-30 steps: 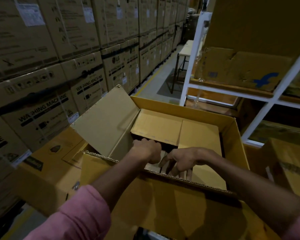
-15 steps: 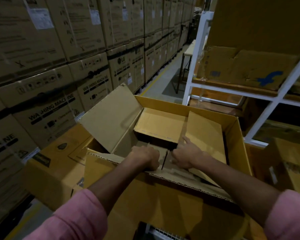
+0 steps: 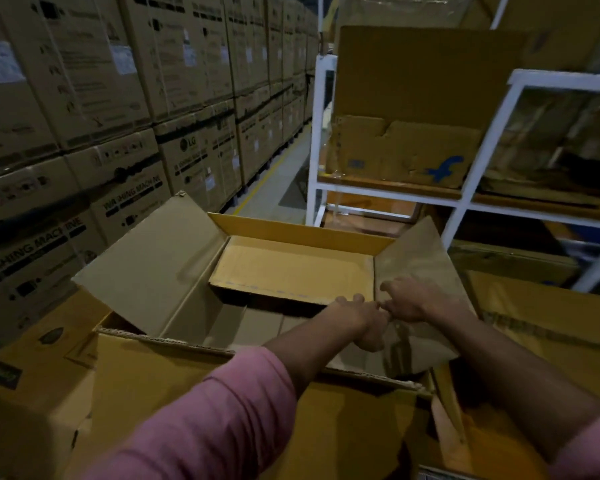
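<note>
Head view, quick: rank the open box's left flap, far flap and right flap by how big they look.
1. left flap, clearly largest.
2 and 3. far flap and right flap look about alike; the left hand and right hand grip and cover part of the right flap, so no ranking between them.

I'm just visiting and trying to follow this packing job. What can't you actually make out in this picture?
Head view throughout.
1. Grip: the left hand and right hand meet at the right flap; dim light and the hands' backs hide how their fingers hold.
2. Floor of the carton: in shadow, partly under the far flap.
3. Small print on the stacked boxes: blurred.
4. Near wall of the carton: cut off by the bottom edge.
</note>
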Tool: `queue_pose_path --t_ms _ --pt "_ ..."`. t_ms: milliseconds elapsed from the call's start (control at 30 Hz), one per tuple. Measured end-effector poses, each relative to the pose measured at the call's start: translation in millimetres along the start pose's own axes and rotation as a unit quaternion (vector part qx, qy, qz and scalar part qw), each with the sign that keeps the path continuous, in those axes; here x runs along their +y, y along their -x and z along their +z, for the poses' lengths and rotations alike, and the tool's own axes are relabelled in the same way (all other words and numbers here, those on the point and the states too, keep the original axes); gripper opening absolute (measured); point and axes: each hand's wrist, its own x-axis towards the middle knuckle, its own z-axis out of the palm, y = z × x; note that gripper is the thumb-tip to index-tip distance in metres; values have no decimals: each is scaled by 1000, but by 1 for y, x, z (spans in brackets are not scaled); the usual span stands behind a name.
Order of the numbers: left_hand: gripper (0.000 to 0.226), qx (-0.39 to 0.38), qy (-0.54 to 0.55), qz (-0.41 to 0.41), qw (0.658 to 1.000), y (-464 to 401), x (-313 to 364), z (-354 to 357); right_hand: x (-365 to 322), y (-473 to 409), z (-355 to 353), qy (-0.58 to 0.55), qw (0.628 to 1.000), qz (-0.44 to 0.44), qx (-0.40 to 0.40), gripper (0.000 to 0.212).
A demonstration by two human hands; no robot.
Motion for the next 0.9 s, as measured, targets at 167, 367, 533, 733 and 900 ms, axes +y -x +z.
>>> queue_pose_path --t_ms 167,367,533,733,900 --pt "66 -58 -50 52 996 -16 32 -1 37 30 36 37 998 -51 31 30" --pt "73 -100 -49 28 993 -25 34 -5 36 20 40 2 997 -59 41 34" --pt "66 -104 27 16 994 -33 22 -3 30 3 32 -34 997 -66 -11 34" --pt "46 -143 22 -122 982 -23 -20 3 -30 -40 37 -153 968 -146 -137 26" --pt "31 -176 42 -161 970 -4 -55 8 -75 -63 71 -178 943 -151 -239 30"
